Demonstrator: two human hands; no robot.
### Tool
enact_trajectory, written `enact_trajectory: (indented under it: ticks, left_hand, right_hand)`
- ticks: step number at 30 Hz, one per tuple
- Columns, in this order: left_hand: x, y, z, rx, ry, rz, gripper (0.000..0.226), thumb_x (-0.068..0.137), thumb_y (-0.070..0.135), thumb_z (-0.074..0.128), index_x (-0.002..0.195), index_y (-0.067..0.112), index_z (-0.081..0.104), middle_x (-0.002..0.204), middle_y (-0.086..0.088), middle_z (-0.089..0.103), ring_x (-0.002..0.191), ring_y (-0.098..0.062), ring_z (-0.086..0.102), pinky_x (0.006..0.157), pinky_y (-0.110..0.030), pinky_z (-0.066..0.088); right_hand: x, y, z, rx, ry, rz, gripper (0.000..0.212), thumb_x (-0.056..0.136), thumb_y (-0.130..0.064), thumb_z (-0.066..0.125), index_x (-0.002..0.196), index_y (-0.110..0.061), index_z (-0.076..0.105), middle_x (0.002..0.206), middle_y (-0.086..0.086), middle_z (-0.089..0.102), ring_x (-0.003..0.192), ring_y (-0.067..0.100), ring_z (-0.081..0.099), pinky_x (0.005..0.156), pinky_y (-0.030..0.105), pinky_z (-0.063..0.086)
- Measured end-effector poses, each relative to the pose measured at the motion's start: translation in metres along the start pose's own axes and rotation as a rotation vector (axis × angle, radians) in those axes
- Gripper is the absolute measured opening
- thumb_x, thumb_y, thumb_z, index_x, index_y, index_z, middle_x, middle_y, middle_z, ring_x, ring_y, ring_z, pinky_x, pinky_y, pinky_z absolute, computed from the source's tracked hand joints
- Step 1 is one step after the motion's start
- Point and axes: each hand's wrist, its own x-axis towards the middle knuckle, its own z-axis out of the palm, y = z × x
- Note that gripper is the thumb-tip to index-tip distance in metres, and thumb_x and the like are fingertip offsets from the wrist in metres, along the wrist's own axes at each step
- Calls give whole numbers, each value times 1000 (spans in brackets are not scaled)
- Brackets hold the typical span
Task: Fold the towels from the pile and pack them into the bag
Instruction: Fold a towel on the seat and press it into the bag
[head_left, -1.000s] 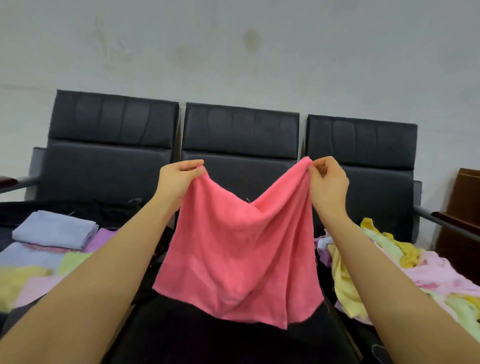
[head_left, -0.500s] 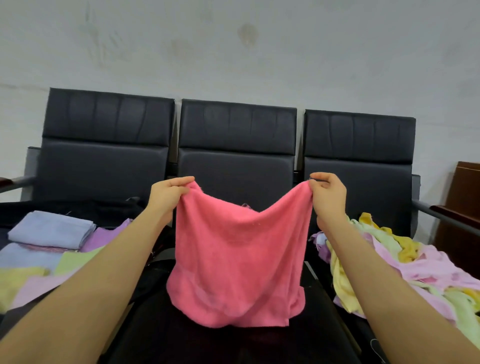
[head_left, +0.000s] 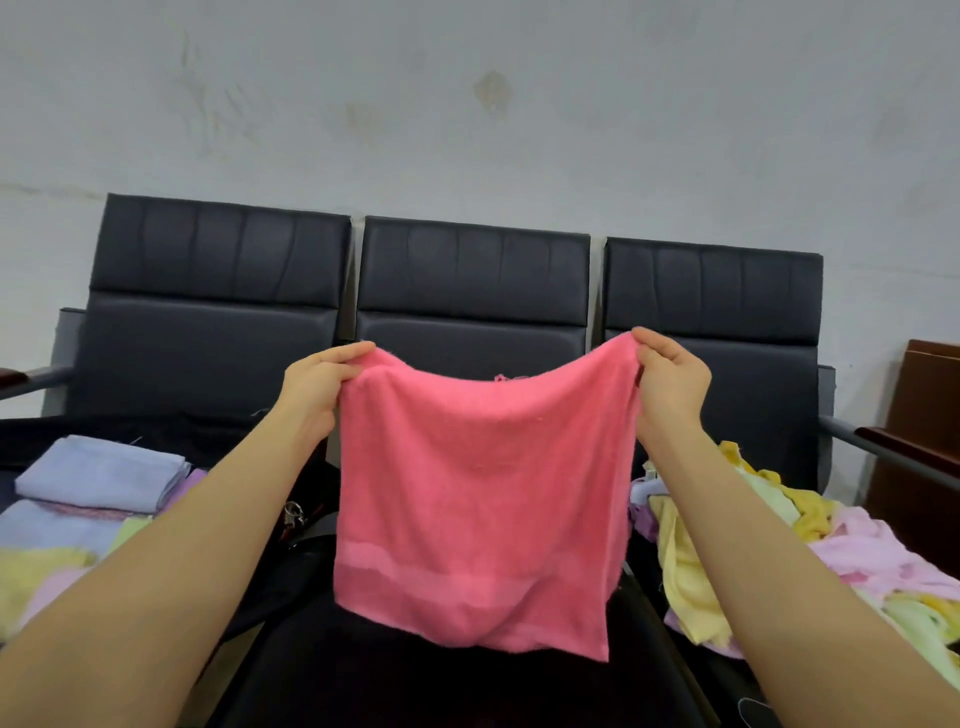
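As we look down from the head camera, our left hand and right hand each pinch a top corner of a pink towel, which hangs spread between them above a dark seat.

A single head-worn wide-angle view looks forward and slightly down, close over both outstretched forearms, facing a row of three black padded leather seats against a pale wall.
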Motion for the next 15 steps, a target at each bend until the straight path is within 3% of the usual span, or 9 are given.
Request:
enact_trajectory:
  ticks: [3, 6, 10, 12, 15]
  left_hand:
    - [3, 17, 2, -88, -26, 22, 45, 80, -16, 48, 94, 19, 73, 106, -6, 69, 83, -14, 64, 68, -20, 52]
    - [0, 30, 6, -147, -1, 46, 34, 80, -9, 59, 99, 16, 73, 102, -6, 71, 87, -16, 64, 74, -23, 50]
    - [-10, 37, 13, -65, 107, 93, 27, 80, -3, 68, 102, 12, 71, 91, -5, 68, 75, -13, 60, 51, -15, 47]
    - [-11, 33, 11, 85, 151, 122, 28, 82, -4, 65, 108, 7, 69, 104, -12, 67, 88, -19, 61, 59, -18, 47]
    - [-12, 25, 2, 477, 143, 191, 31, 85, 1, 61, 116, -1, 65, 119, -14, 64, 112, -27, 58, 88, -28, 47]
  right_hand:
    - [5, -12, 1, 22, 2, -56, 28, 89, 2, 57, 114, -7, 66, 95, -2, 67, 78, 4, 62, 62, 10, 50]
    - [4, -15, -1, -15, -13, -86, 30, 90, 0, 59, 118, -8, 64, 96, -5, 64, 81, 1, 61, 66, 11, 49]
    - [4, -13, -3, -91, 7, -103, 34, 87, 4, 57, 118, -9, 64, 96, -5, 62, 89, 7, 61, 86, 22, 50]
    - [6, -10, -4, -170, 14, -123, 33, 87, 1, 57, 117, -11, 65, 105, 0, 63, 100, 14, 61, 93, 26, 48]
    - [6, -1, -9, -325, 10, -158, 33, 90, -1, 53, 120, -10, 63, 115, 2, 62, 106, 16, 57, 94, 27, 45]
